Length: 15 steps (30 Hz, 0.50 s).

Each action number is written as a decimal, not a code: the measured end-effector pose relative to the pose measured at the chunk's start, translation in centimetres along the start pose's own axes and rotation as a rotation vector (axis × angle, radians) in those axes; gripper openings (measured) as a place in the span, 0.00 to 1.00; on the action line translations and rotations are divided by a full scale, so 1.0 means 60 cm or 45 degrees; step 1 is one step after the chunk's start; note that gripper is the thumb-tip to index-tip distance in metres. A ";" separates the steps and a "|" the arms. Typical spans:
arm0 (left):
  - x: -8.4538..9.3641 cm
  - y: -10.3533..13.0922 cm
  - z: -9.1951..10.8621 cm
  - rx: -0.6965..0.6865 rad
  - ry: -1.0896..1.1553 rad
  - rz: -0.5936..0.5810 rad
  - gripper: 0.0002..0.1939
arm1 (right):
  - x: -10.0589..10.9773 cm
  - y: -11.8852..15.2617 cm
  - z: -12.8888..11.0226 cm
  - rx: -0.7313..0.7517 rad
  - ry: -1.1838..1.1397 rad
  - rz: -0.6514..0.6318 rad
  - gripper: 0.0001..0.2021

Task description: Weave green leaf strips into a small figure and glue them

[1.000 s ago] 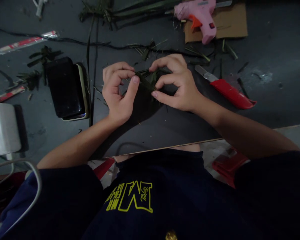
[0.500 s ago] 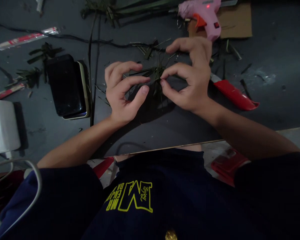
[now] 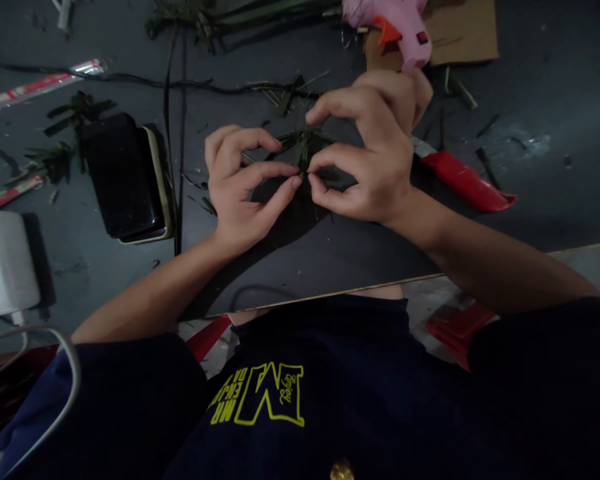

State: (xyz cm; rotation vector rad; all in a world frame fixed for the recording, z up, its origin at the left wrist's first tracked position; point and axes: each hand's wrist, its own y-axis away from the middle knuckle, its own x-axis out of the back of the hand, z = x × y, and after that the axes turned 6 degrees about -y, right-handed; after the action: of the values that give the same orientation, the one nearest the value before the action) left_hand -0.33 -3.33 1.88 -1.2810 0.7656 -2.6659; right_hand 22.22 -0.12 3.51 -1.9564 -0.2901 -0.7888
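A small figure of folded green leaf strips (image 3: 304,141) lies between my two hands, above the dark table. My left hand (image 3: 245,183) pinches its lower tip between thumb and index finger, the other fingers curved above. From the other side, my right hand (image 3: 373,150) brings thumb and index finger together at the same tip, its remaining fingers raised and bent. The two pinches nearly touch. Fine detail of the leaf piece at the fingertips is too dark to make out.
Behind my right hand, a pink glue gun (image 3: 413,33) rests by cardboard (image 3: 463,33). A red-handled knife (image 3: 465,181) lies right. Stacked phones (image 3: 120,177), a white charger (image 3: 6,267), a black cable (image 3: 130,79) and leaf scraps (image 3: 80,113) are left.
My left thumb and index finger have closed on the leaf piece's lower tip. My right hand has shifted slightly left and down, and the view has moved a little.
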 end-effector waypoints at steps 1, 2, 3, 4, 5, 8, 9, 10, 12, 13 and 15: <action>0.000 -0.001 0.002 0.015 0.011 -0.010 0.21 | 0.001 0.000 -0.001 -0.014 0.016 -0.016 0.04; 0.001 -0.001 0.003 0.025 0.022 -0.020 0.21 | 0.001 -0.001 -0.002 -0.032 0.018 -0.030 0.04; 0.001 -0.001 0.005 0.030 0.032 -0.028 0.22 | 0.001 -0.001 -0.004 -0.052 0.004 -0.043 0.04; 0.001 -0.001 0.005 0.033 0.039 -0.032 0.22 | 0.001 -0.001 -0.006 -0.077 -0.024 -0.055 0.04; 0.001 0.000 0.005 0.037 0.041 -0.034 0.22 | 0.000 -0.002 -0.009 -0.110 -0.060 -0.071 0.04; 0.000 0.005 0.003 0.057 0.030 -0.025 0.21 | -0.002 -0.004 -0.021 -0.212 -0.165 -0.062 0.04; 0.000 0.007 0.002 0.069 0.018 -0.018 0.20 | -0.003 -0.004 -0.026 -0.249 -0.182 -0.047 0.05; 0.001 0.010 0.002 0.080 0.002 -0.009 0.19 | -0.003 -0.005 -0.031 -0.281 -0.190 -0.029 0.05; 0.003 0.014 0.005 0.107 -0.030 -0.005 0.18 | -0.004 -0.006 -0.039 -0.333 -0.197 0.007 0.06; 0.005 0.016 0.008 0.117 -0.043 -0.012 0.18 | -0.004 -0.006 -0.041 -0.362 -0.201 0.015 0.06; 0.009 0.018 0.016 0.104 -0.078 0.015 0.16 | -0.004 -0.006 -0.044 -0.418 -0.220 0.026 0.05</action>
State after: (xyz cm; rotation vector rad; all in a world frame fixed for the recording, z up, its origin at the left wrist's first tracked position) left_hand -0.09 -4.83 2.25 -1.3271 0.6479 -2.6064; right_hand 20.78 -2.19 4.47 -2.3392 -0.2539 -0.6875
